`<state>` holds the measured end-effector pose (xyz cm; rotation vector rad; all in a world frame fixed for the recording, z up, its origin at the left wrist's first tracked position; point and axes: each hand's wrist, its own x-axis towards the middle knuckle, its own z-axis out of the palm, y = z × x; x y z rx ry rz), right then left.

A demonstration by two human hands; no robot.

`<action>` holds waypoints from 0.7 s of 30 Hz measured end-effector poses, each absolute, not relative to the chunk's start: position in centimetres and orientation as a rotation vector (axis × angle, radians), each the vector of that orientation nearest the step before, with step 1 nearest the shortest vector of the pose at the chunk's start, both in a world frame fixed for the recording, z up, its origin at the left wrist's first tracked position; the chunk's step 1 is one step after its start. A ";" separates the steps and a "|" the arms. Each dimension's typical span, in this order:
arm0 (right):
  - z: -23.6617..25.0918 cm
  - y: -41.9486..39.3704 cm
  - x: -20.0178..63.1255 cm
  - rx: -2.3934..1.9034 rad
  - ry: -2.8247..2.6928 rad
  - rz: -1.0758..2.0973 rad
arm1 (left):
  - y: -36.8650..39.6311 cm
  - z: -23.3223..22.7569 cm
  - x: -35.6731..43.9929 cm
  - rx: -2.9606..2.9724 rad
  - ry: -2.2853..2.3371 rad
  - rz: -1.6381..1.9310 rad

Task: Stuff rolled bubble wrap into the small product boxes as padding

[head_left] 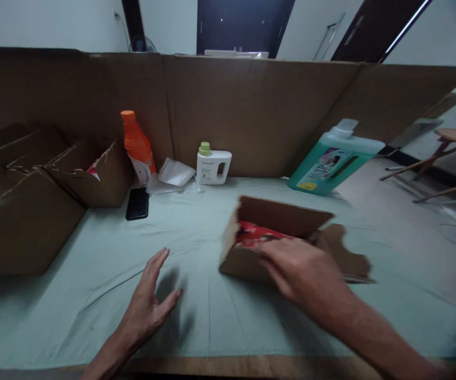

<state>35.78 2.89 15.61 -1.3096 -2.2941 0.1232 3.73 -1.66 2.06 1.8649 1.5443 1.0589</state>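
Observation:
My right hand is at a small open cardboard box, its fingers bent over the near wall and the thumb side along the outside. The fingertips reach inside, close to red printed packets, and are partly hidden and a little blurred. One flap of this box sticks out to the right. To the left of the box, my left hand hovers over the pale green cloth with fingers stretched out and thumb apart, holding nothing.
Cardboard boxes stand at the left. Along the cardboard screen are an orange bottle, clear plastic wrap, a white jug and a tilted green liquid bottle. A black phone lies on the cloth.

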 end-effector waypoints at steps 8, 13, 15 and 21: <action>15.8 2.1 37.6 -1.513 -1.700 0.051 | -2.6 0.5 2.6 1.734 1.540 1.086; 5.3 4.2 38.2 -1.521 -1.510 0.737 | -2.1 0.0 2.9 1.738 1.469 1.080; 2.6 4.3 35.8 -1.486 -1.399 0.849 | -1.1 0.2 3.4 1.731 1.467 1.105; 2.7 6.6 32.8 -1.382 -1.432 1.164 | 1.3 0.1 2.5 1.578 1.671 1.221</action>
